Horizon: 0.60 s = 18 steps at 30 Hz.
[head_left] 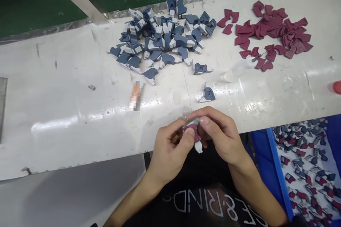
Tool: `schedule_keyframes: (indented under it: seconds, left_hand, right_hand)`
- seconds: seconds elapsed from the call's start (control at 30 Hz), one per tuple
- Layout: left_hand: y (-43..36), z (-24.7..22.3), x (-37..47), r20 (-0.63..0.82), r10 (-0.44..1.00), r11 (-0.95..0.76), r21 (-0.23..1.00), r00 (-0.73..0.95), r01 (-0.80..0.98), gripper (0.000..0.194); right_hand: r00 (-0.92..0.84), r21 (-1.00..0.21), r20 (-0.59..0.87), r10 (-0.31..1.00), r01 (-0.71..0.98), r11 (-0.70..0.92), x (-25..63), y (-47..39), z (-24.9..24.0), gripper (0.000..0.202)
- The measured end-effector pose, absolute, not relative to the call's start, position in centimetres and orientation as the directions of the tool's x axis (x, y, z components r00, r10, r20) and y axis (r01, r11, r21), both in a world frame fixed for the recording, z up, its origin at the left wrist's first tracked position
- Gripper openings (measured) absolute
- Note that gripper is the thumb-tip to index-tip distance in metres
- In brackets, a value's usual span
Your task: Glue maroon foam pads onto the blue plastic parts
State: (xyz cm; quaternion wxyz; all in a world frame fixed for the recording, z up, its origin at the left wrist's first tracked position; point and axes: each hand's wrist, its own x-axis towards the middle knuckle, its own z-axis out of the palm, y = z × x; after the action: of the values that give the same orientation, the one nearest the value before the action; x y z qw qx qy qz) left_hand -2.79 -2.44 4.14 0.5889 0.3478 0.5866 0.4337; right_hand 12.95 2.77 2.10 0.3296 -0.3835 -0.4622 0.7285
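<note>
Heap of blue-and-white plastic parts (162,39) lies on the far middle of the bench (66,113). To its right, a spread of flat maroon pieces (274,32), well apart from the hands. Two stray blue parts sit nearer: one (200,67) at the heap's edge, one (207,94) just beyond the fingers. A small orange item (135,94), blurred, lies left of centre. Red round object (337,87) at the right edge, cut off by the frame. Nothing lies between the hands and the strays.

Bench is white, glossy, scuffed and stained, with a silvery strip along its far edge. Beyond it, dark green floor. At lower right, a blue bin (269,159) holds many finished-looking blue, white and maroon parts.

Left hand (170,150) and right hand (223,136) meet at the near bench edge, above the lap. Both pinch one small part (195,138) between thumbs and fingertips. It shows maroon on top, a white tab hanging below; fingers hide the rest.
</note>
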Motion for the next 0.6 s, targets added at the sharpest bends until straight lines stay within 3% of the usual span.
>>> schedule_keyframes:
  seconds: [0.43,0.6]
  left_hand:
    - [-2.47,4.1,-2.78,-0.37,0.924,0.372,0.928,-0.091,0.002,0.037]
    - [-2.74,4.18,-2.96,-0.311,0.946,0.315,0.948,-0.087,0.036,0.042]
  right_hand:
    - [-0.461,-0.965,-0.203,0.864,-0.057,-0.256,12.53,2.94,2.61,0.01]
    - [-0.29,-0.96,-0.232,0.929,-0.087,-0.266,13.06,3.75,2.54,0.016]
